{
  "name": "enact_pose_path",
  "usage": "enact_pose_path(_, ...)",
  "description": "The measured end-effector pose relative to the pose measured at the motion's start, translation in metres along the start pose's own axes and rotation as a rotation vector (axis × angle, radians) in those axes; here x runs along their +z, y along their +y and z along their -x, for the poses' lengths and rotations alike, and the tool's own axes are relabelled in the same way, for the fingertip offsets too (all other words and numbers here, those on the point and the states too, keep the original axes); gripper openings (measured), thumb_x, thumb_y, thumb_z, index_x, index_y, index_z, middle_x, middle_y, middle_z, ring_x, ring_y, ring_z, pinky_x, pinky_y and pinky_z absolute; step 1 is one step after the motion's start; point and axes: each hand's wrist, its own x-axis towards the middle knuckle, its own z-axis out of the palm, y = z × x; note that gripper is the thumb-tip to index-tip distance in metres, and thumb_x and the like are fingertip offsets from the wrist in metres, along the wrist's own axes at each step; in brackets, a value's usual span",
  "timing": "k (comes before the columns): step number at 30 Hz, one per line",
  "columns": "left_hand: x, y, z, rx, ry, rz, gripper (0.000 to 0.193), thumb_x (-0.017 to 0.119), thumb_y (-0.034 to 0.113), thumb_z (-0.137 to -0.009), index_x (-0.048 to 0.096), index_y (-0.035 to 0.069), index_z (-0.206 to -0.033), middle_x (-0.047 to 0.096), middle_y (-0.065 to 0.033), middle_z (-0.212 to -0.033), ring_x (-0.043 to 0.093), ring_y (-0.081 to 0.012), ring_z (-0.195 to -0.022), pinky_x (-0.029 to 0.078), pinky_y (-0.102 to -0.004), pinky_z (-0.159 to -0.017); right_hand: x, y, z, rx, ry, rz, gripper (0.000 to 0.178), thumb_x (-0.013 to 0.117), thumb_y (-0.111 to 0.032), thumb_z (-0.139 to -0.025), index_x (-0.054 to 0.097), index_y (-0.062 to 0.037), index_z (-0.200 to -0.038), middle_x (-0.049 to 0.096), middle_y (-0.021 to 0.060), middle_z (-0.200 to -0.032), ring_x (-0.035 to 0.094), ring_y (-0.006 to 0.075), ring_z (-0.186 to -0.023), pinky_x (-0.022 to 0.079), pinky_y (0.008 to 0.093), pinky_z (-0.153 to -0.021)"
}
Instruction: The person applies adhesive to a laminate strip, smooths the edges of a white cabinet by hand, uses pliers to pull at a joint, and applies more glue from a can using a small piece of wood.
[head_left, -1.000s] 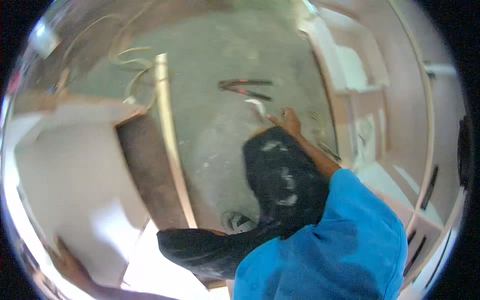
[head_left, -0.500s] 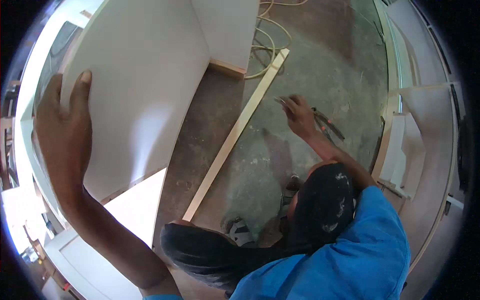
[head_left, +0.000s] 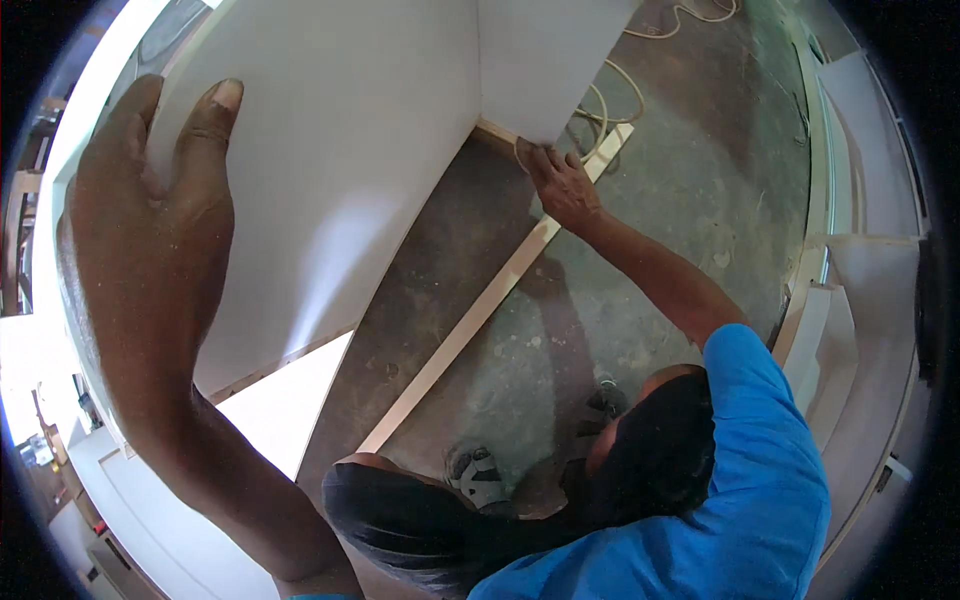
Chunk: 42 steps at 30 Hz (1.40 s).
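My left hand (head_left: pixel 150 220) grips the edge of a large white panel (head_left: pixel 330 130), with its thumb on the panel's face and the fingers over the edge. The panel stands on edge and meets a second white panel (head_left: pixel 550 60) at a corner. Down at that second panel's bare wooden bottom edge (head_left: pixel 497 137), my right hand (head_left: pixel 565 190) is reaching in with its fingers bunched together. Whatever the fingers hold is hidden. Close beneath this hand, a long pale wooden strip (head_left: pixel 470 320) lies slanted across the floor.
A pale hose (head_left: pixel 635 95) loops on the concrete floor (head_left: pixel 690 190) beyond the strip. White cabinet parts (head_left: pixel 825 350) stand along the right side. A white framed panel (head_left: pixel 160 520) is at the lower left. My knees and sandalled feet (head_left: pixel 478 475) are close by.
My right hand has moved forward and left, from above the floor to the second panel's wooden edge. The pliers on the floor are out of sight now. My left hand keeps its hold.
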Motion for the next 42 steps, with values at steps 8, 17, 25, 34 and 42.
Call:
enact_pose_path(8, 0.0, 0.001, 0.003, -0.004, 0.007, 0.069, 0.064, 0.062, 0.05, -0.094, 0.056, 0.003, -0.137, 0.069, -0.0245, -0.108, 0.072, -0.0302, -0.092, 0.054, -0.0411, -0.088, 0.024, -0.018, -0.056, 0.019, 0.102, -0.128, 0.062, 0.058, -0.011, -0.082, 0.044, 0.0057, -0.14, 0.05, 0.0157, -0.129, 0.053, 0.0281, -0.118, 0.043, 0.0439, -0.101)
enact_pose_path(17, -0.005, 0.009, 0.002, -0.01, -0.053, 0.072, 0.067, 0.064, 0.048, -0.094, 0.054, -0.003, -0.137, 0.065, -0.0295, -0.118, 0.069, -0.0327, -0.103, 0.053, -0.0413, -0.092, 0.031, 0.007, -0.016, 0.033, 0.096, -0.264, 0.043, 0.052, -0.012, -0.09, 0.051, 0.0017, -0.131, 0.056, 0.017, -0.123, 0.057, 0.0342, -0.111, 0.047, 0.0479, -0.097)
enact_pose_path(25, -0.017, 0.003, 0.004, -0.024, -0.01, -0.041, 0.068, 0.063, 0.049, -0.094, 0.054, -0.003, -0.137, 0.063, -0.0299, -0.121, 0.069, -0.0347, -0.104, 0.051, -0.0446, -0.095, 0.02, -0.007, -0.049, -0.109, 0.299, -0.315, 0.049, 0.057, -0.005, -0.079, 0.054, 0.0009, -0.128, 0.055, 0.0158, -0.118, 0.056, 0.0355, -0.109, 0.048, 0.0479, -0.092)
enact_pose_path(34, -0.004, 0.005, 0.004, -0.083, -0.049, 0.09, 0.068, 0.063, 0.05, -0.093, 0.055, -0.002, -0.136, 0.061, -0.0292, -0.125, 0.068, -0.0346, -0.108, 0.051, -0.0448, -0.097, 0.042, -0.016, -0.06, 0.076, 0.197, -0.397, 0.046, 0.058, -0.006, -0.085, 0.053, -0.0012, -0.13, 0.058, 0.0232, -0.12, 0.057, 0.0416, -0.114, 0.051, 0.0498, -0.095)
enact_pose_path(42, -0.002, 0.009, 0.002, -0.033, -0.01, 0.132, 0.068, 0.065, 0.049, -0.092, 0.055, -0.002, -0.137, 0.064, -0.0277, -0.12, 0.07, -0.0322, -0.1, 0.052, -0.0419, -0.092, 0.021, -0.021, -0.079, 0.155, 0.008, -0.314, 0.042, 0.059, -0.009, -0.083, 0.058, -0.0016, -0.125, 0.057, 0.0178, -0.124, 0.054, 0.0377, -0.122, 0.046, 0.0476, -0.104)
